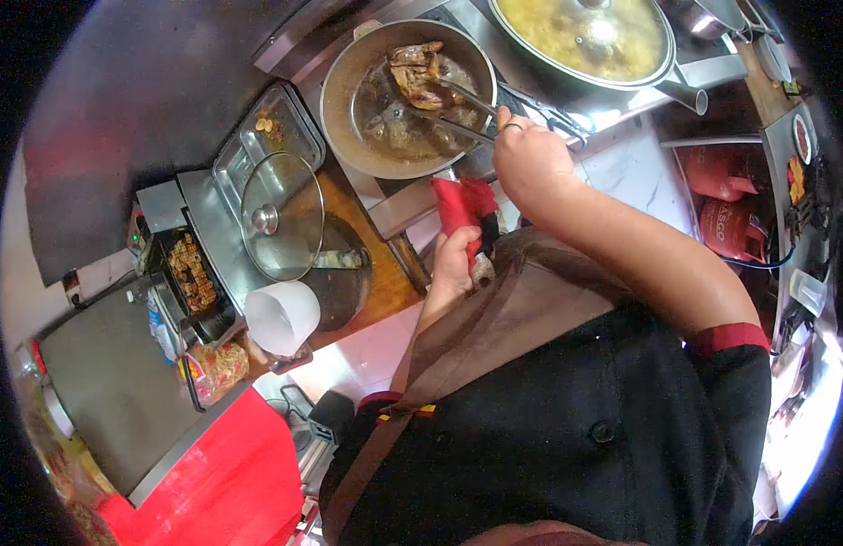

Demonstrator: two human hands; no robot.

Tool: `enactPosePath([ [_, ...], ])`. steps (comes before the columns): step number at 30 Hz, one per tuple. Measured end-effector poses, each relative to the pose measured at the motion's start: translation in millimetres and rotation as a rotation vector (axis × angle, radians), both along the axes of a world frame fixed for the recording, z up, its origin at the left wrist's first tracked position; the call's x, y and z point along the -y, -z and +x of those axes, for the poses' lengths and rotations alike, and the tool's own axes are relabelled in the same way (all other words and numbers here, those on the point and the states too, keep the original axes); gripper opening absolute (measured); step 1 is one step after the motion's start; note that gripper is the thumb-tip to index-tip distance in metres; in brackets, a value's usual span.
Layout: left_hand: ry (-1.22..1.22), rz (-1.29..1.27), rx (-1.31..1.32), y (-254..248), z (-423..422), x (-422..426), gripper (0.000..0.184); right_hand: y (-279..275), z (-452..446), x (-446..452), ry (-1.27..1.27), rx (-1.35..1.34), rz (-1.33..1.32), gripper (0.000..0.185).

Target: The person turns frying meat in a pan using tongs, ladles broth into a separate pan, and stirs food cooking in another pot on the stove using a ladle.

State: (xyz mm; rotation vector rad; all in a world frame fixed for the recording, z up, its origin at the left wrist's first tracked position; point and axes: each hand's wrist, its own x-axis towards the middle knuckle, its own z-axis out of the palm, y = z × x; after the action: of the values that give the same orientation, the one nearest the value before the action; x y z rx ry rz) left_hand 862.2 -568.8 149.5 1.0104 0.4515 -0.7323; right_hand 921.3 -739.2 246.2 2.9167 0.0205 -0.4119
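A deep brown pan [340, 118] with liquid in its bottom sits on the stove. My right hand [533, 164] is closed around metal tongs [472, 96], whose tips are at a browned piece of meat [414, 75] inside the pan. Below the pan, my left hand [453, 266] wraps a red cloth [456, 211] that lies around the pan's handle, mostly hidden by the cloth. Scissors [560, 124] rest close to my right hand, at the stove's edge.
A large lidded pot [585, 41] with yellowish food stands at the right, its handle jutting out. To the left are a metal tray [294, 114], a glass lid [282, 218], a white container [282, 318] and a fryer basket of browned food [192, 273]. Red gas cylinders [733, 227] stand right.
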Motion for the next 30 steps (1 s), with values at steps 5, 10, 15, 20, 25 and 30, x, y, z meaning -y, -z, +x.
enactPosePath([
  [5,-0.077,-0.003,-0.042,-17,5,8,0.017,5,13,-15,0.079,0.011,-0.037,0.054],
  [10,-0.008,-0.052,-0.028,13,3,-5,0.016,-5,23,7,0.044,-0.016,0.206,0.029],
  [15,-0.055,-0.158,0.010,18,3,-5,0.019,-14,17,29,0.077,0.033,0.560,0.028],
  [20,-0.012,-0.160,-0.033,25,5,-7,0.022,2,12,14,0.584,-0.288,1.223,0.037],
  [25,-0.022,-0.127,-0.023,14,5,-8,0.019,-6,9,22,0.796,-0.399,1.266,0.035],
  [30,-0.057,-0.151,-0.022,7,6,-6,0.019,-60,9,42,0.482,-0.437,0.674,0.040],
])
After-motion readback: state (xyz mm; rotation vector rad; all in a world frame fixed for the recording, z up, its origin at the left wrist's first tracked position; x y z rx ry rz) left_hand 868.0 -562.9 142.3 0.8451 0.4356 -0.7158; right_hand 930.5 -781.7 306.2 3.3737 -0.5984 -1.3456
